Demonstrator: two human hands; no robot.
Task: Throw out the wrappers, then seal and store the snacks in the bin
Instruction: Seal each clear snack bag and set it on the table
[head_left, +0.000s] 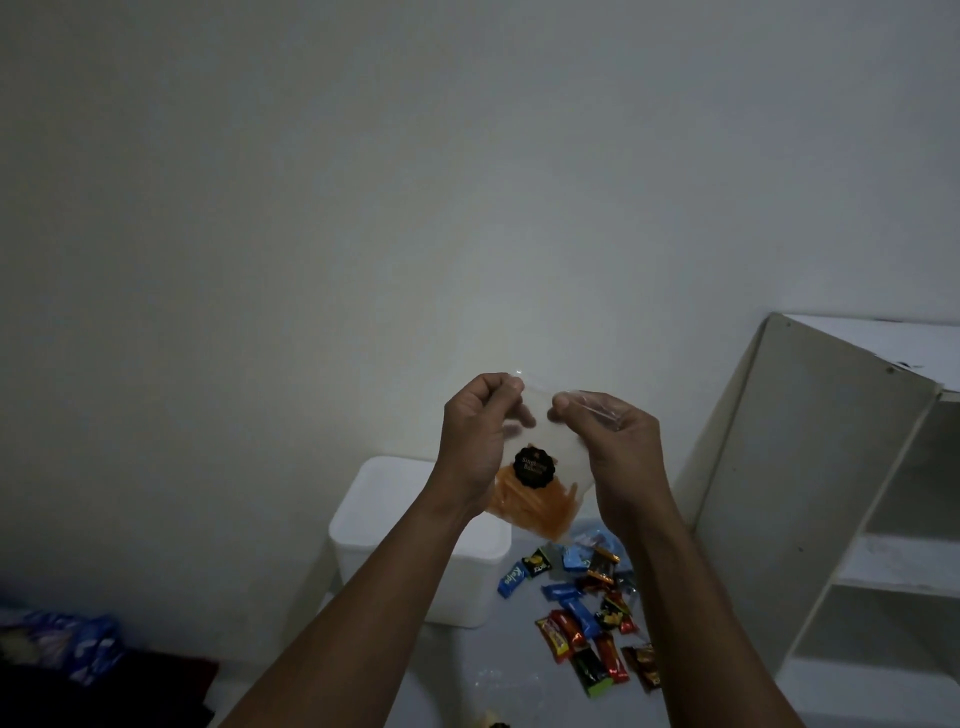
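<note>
At the far left, a blue-printed packet (88, 644) was seen lying low in the dim corner, well apart from the work. The white bin (384, 514) stood on the pale surface, below and behind the raised arms. Whether its top was open could not be told.

The left hand (480, 431) was held up, thumb and fingers pinched on the upper left edge of the clear bag (535, 499). The bag hung in the air over the bin's right side, with orange sticks settled in its lower part beneath a round black label (534, 467). The right hand (605, 441) was pinched on the upper right edge, with loose film bunched around its fingers. The sealing of the bag's mouth was judged to be the step in hand.

Several failures could be expected from here:

- The closure might be pressed at the ends only, or bunched film trapped in it, so that a gap was left and sticks were spilled once the bag was laid in the bin.
- In the poor light such a gap could easily be missed.
- The slick film might be lost from so light a pinch, and the bag dropped among the small wrapped snacks (582, 613) scattered just right of the bin.
- The brittle sticks could be crushed if air was squeezed out too firmly.

The white shelf unit (810, 467) at the far right was not touched.
</note>
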